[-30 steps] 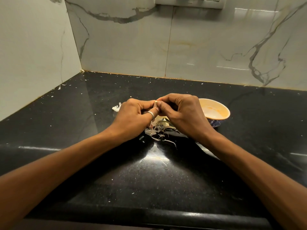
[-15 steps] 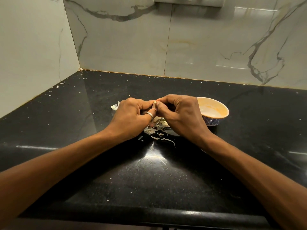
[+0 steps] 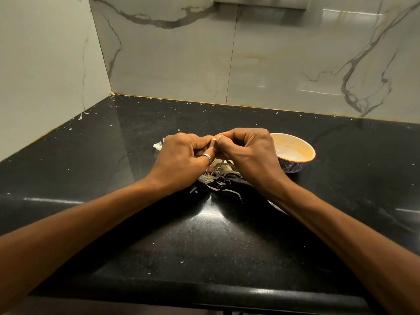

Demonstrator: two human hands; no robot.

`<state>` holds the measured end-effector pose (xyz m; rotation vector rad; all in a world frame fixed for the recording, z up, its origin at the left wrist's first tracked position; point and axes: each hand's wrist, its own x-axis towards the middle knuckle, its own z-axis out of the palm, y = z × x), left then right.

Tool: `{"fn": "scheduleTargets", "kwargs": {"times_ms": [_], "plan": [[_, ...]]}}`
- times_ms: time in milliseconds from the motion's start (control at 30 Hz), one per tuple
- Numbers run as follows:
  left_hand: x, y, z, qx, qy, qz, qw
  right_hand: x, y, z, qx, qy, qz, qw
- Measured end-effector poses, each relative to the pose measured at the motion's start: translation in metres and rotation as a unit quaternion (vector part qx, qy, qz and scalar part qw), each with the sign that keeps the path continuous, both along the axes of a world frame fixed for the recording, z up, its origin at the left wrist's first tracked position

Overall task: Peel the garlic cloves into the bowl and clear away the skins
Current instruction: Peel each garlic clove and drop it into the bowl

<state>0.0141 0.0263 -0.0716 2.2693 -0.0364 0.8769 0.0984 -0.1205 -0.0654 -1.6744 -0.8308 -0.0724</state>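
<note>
The left hand [image 3: 179, 160] and right hand [image 3: 250, 155] meet just above the counter [image 3: 204, 235]. The left pinches a garlic clove [image 3: 213, 140], of which only the pale tip shows, and the right hand's curled fingers nip at that tip. The clove looks small, light and firm, its skin dry and likely to flake. Holding its body and working a nail in at the end should suit, as peeled flesh may be slick. Loose skins [image 3: 218, 176] lie under the hands, with the bowl [image 3: 293, 165] just to the right. No writing is legible
</note>
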Motion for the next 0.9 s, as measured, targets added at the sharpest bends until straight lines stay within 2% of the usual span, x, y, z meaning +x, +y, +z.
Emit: {"fn": "scheduleTargets", "kwargs": {"times_ms": [633, 767, 900], "plan": [[-0.0041, -0.0014, 0.0019, -0.001, -0.003, -0.021, 1.0, -0.0054, 0.0013, 0.0021, -0.01, -0.04, -0.037, 0.998], [-0.0049, -0.0046, 0.0026, -0.023, 0.011, -0.042, 0.999, -0.0011, -0.0003, 0.0005, 0.006, 0.0, -0.031, 1.0], [-0.004, -0.0042, 0.0039, -0.088, 0.02, -0.052, 0.995, -0.0013, -0.0021, 0.0033, 0.034, 0.043, 0.01, 0.998]]}}
